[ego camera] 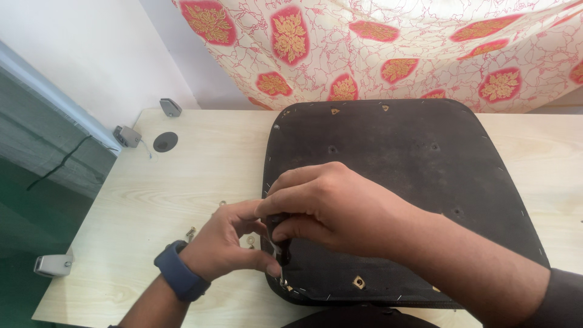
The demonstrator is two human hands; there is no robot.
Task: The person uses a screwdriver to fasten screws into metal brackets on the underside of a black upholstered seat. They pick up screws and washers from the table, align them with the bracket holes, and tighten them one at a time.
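right hand (328, 206) is gripping a small dark-handled tool (280, 243), fingers closed, tip pointing down at the near-left edge of the black seat base (395, 158) lying on the counter (182, 182). left hand (234, 240) is pinching that edge just beside the tip.

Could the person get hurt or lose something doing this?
Maybe. The right hand works a small metal tool at the edge of the black seat panel, right beside the left hand, so a slip might jab a finger. Small loose metal pieces on the table could roll away.
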